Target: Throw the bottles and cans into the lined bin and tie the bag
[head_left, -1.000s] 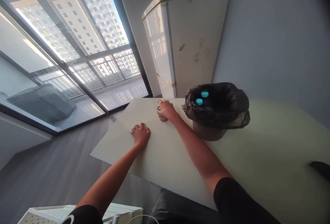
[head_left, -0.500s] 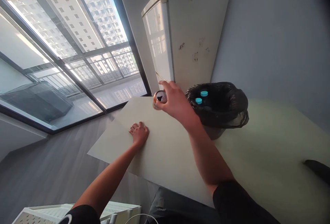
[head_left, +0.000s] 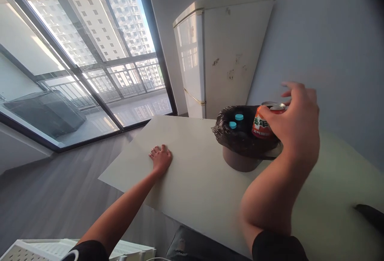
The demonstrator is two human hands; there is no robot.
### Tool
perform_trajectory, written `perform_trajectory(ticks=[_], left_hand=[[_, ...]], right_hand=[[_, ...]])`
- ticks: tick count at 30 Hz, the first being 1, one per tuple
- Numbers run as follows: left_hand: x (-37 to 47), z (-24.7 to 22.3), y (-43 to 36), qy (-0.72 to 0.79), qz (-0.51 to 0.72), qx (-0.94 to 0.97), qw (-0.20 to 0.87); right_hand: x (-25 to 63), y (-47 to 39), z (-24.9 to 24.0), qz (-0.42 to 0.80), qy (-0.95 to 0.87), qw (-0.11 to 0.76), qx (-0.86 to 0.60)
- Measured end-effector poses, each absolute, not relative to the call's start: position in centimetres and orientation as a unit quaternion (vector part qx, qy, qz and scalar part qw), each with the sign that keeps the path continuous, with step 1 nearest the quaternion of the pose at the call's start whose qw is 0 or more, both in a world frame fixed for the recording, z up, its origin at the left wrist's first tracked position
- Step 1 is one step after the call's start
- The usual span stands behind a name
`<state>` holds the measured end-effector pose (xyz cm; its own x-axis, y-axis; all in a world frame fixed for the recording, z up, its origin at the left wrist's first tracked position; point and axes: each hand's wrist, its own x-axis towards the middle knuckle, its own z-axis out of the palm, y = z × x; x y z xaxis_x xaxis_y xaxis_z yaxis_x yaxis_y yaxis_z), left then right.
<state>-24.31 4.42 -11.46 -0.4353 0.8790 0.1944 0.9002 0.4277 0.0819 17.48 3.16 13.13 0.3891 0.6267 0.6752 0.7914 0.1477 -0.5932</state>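
An orange-red drink can (head_left: 261,124) with printed characters is held in my right hand (head_left: 295,121), over the right part of a bin's opening. The bin (head_left: 240,160) is brown and lined with a black plastic bag (head_left: 223,127). Two turquoise caps (head_left: 239,117) show inside the bag, toward its left side; what they belong to is hidden in the dark. My left hand (head_left: 161,159) lies on the pale table (head_left: 192,165) with its fingers spread, holding nothing.
Behind the table stands a white fridge (head_left: 228,57) against the wall. Glass sliding doors (head_left: 90,65) are at the left. A white rack (head_left: 129,249) sits at the lower left, and a dark object (head_left: 369,213) lies at the right.
My right hand has carried the can from left of the bin to over its opening, and the can's printed side now shows. My left hand has stayed on the table. The view has shifted slightly.
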Motion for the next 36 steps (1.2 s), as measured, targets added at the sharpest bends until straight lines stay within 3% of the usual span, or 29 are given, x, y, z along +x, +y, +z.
perform_trajectory(ticks=[16, 24, 36], left_hand=[[-24.4, -11.5, 4.5, -0.842, -0.078, -0.530, 0.059], [-24.4, -11.5, 4.5, -0.842, -0.084, -0.530, 0.055], [-24.4, -11.2, 4.4, -0.841, -0.084, -0.532, 0.058]], right_hand=[[17.1, 2.5, 13.6, -0.058, -0.608, 0.575, -0.545], [16.5, 1.6, 14.4, 0.067, -0.633, 0.509, -0.579], [16.3, 0.7, 14.8, 0.039, -0.616, 0.525, -0.587]])
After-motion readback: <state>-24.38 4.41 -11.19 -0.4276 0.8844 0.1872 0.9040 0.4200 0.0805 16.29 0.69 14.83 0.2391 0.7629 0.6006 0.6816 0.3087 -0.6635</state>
